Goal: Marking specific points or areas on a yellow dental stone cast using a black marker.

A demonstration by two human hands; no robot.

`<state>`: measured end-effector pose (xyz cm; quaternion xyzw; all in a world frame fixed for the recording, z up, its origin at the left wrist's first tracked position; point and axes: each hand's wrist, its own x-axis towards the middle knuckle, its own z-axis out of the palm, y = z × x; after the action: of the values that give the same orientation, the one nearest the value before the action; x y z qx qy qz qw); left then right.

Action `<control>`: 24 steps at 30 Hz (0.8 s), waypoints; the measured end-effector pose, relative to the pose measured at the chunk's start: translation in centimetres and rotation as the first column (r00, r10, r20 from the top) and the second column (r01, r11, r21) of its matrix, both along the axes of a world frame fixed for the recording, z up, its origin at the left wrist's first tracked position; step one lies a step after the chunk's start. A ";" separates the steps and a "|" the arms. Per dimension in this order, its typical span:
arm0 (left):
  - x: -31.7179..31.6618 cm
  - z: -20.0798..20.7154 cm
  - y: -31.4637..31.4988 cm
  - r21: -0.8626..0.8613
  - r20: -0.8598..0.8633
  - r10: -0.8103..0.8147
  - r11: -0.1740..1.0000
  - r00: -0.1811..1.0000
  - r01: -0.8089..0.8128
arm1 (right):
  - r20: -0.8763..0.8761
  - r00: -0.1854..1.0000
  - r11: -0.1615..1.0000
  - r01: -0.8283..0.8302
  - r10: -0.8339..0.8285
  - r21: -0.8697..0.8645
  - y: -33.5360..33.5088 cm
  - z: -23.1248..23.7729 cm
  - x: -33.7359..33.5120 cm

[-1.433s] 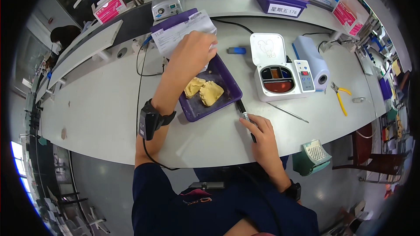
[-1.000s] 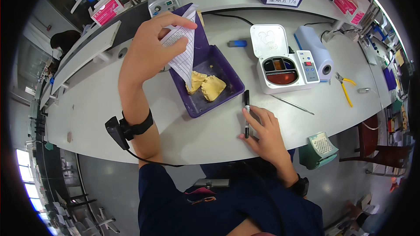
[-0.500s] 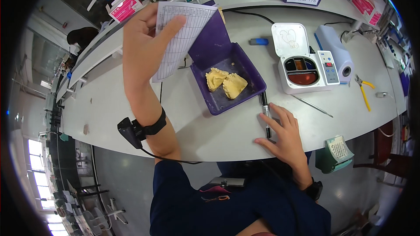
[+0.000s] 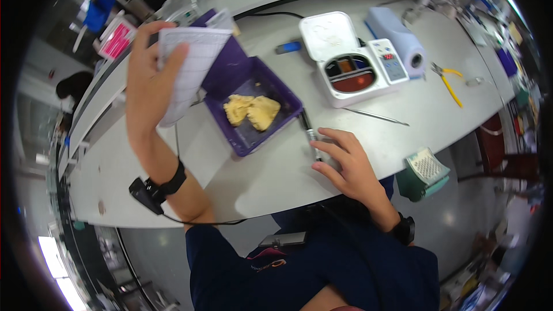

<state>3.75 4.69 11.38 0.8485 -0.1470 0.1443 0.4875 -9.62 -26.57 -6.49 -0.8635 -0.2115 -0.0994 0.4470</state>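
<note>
My left hand (image 4: 151,78) is raised at the left of the purple box and pinches a folded sheet of lined paper (image 4: 193,60), thumb across its front. Below and to the right of the paper, the purple plastic box (image 4: 253,144) stands with its lid tipped up at the back. Two pale yellow dental casts (image 4: 263,113) lie side by side in it. On the table at the right, my right hand (image 4: 348,164) has its fingers spread, with the fingertips at a black and white marker pen (image 4: 311,133). Whether they touch the pen I cannot tell.
A white wax heater (image 4: 354,93) with its lid up stands right of the box, beside a blue-grey device (image 4: 397,37). Nearby lie a metal carving tool (image 4: 377,116), yellow-handled pliers (image 4: 449,85) and a blue cylindrical object (image 4: 288,47). A green bin (image 4: 425,175) is beyond the table's front edge.
The whole view has shifted, so the table things appear farther left and tilted. The paper is still in my left hand and looks more bent. My right hand stays by the pen.
</note>
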 end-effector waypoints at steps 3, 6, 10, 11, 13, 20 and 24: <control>-0.8 0.1 -1.0 0.012 0.067 -0.056 0.998 0.996 0.055 | 0.145 0.983 0.990 0.124 -0.114 -0.063 -1.2 2.5 -0.9; -0.8 0.6 -1.0 0.132 0.114 -0.089 0.989 0.990 0.073 | 0.224 0.965 0.960 0.188 -0.139 -0.210 -5.0 7.9 -3.2; -0.9 1.5 0.4 0.207 0.109 0.020 0.977 0.994 -0.042 | 0.197 0.979 0.915 0.123 -0.048 -0.384 -8.8 14.9 -2.6; -1.0 1.5 0.7 0.310 0.195 0.042 0.945 0.980 -0.102 | 0.203 0.979 0.919 0.097 -0.019 -0.383 -8.4 15.2 -1.1; -1.0 1.5 0.8 0.256 0.199 0.039 0.963 0.979 -0.090 | 0.249 0.965 0.861 0.059 0.080 -0.505 -7.7 15.5 2.0; -1.6 1.9 0.9 0.083 0.229 0.044 0.994 0.972 -0.064 | 0.118 0.980 0.564 0.008 0.159 -0.826 4.9 8.7 20.0; -1.7 2.4 2.4 0.101 0.095 0.136 0.984 0.986 -0.145 | 0.047 0.997 0.580 0.075 -0.063 -0.811 8.7 4.1 25.0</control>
<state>2.06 7.12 13.75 0.8747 -0.1154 0.2072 0.4227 15.42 -17.86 -2.38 -0.9791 -0.2029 -0.0146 -0.0022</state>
